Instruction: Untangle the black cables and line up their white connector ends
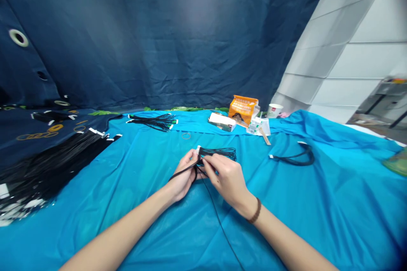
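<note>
A bundle of thin black cables (222, 152) with a white connector (199, 150) at one end is between my hands, over the blue cloth. My left hand (184, 175) is closed around the bundle just below the connector. The fingertips of my right hand (229, 178) pinch the black cables close to my left fingers. One loose black strand (219, 220) trails down toward the near edge of view. Fingers hide where the cables cross.
A large pile of black cables (60, 161) lies at left. Behind are a smaller cable bundle (152, 121), a white box (222, 121), an orange bag (243, 110) and a paper cup (274, 110). A curved black cable bundle (308, 156) rests at right on the blue cloth (343, 211).
</note>
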`<state>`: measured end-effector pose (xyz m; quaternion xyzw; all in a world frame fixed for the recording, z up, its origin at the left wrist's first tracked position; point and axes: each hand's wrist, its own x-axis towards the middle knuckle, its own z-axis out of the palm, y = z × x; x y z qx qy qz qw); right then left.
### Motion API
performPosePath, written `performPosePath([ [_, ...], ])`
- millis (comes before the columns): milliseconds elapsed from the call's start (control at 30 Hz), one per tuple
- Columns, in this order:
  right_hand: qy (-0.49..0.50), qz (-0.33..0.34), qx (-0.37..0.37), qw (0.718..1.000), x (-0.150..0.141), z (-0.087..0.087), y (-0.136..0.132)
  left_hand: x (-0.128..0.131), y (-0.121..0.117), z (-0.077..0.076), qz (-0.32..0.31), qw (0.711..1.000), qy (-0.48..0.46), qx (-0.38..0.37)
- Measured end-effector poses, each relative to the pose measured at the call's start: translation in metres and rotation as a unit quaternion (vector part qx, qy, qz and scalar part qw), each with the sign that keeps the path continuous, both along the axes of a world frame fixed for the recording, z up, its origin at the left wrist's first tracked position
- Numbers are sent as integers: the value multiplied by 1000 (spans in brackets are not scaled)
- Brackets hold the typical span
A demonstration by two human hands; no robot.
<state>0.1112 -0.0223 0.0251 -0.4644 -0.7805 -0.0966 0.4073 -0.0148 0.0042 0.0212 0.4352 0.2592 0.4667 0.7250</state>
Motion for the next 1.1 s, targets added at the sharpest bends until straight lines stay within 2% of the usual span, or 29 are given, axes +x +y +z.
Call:
performPosePath([
  [1100, 9, 24, 2, 1000, 1, -2, 1, -2, 0, -1, -6, 999, -24, -32],
])
